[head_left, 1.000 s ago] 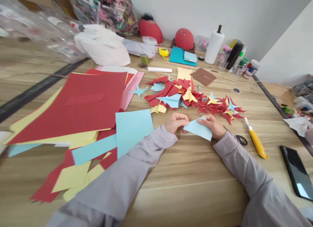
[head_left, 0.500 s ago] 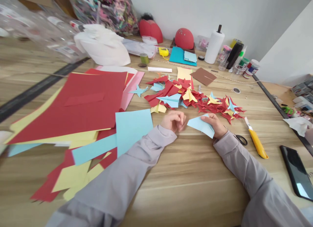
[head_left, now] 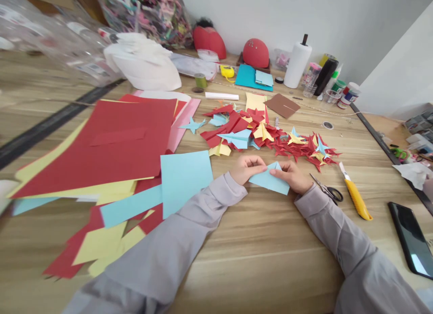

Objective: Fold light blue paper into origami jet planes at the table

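Note:
A folded piece of light blue paper [head_left: 270, 183] is held just above the wooden table between both hands. My left hand [head_left: 248, 168] pinches its left edge with thumb and fingers. At the upper right of the paper, my right hand [head_left: 295, 176] grips it, thumb on top. Behind the hands lies a heap of folded red, yellow and blue paper shapes [head_left: 237, 126], some of them stars. A flat light blue sheet [head_left: 186, 176] rests left of my left forearm.
Large red sheets [head_left: 135, 124] lie stacked at the left with yellow and pink ones. To the right are scissors [head_left: 333, 193], a yellow utility knife [head_left: 356, 199] and a phone [head_left: 411, 237]. A brown paper piece [head_left: 282, 105] and bottles [head_left: 347, 95] stand farther back.
My left hand has moved right and taken hold of the blue paper's left edge. The paper has shifted slightly left and turned, and my right hand has moved a little with it.

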A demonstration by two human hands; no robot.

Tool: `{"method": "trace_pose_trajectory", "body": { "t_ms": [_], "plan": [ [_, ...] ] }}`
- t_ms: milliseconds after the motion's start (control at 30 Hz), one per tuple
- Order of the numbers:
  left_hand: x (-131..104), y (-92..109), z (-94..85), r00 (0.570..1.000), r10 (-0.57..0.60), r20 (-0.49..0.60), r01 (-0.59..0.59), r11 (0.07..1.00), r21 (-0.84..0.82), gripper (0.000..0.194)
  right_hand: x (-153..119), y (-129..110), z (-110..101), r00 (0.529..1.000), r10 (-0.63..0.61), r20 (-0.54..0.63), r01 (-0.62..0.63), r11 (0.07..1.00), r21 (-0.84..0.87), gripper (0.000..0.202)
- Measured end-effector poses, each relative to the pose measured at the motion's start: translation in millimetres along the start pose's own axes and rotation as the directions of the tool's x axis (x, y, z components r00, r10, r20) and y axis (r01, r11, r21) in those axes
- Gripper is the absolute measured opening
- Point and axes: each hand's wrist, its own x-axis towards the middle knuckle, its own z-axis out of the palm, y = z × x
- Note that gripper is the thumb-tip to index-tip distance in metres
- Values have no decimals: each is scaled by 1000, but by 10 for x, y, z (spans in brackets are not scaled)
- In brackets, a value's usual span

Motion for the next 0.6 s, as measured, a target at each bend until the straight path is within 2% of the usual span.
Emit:
{"method": "trace_pose_trajectory", "body": {
  "t_ms": [100,267,367,600],
  "plan": [
    [1,13,-10,999,10,-33,-11,1000,-14,25,-3,-18,-7,1000,-1,17,1,1000,-4,36],
    [-33,46,21,998,-23,61,21,999,34,24,4,-35,-18,991,17,132,1,990,-138,36],
    [-47,45,39,997,-33,72,26,995,94,27,19,-26,-7,986,7,167,29,977,-212,37],
    [-16,11,25,993,90,-82,-79,988,134,28,-6,-33,8,996,-58,71,69,984,-163,43]
  ]
}}
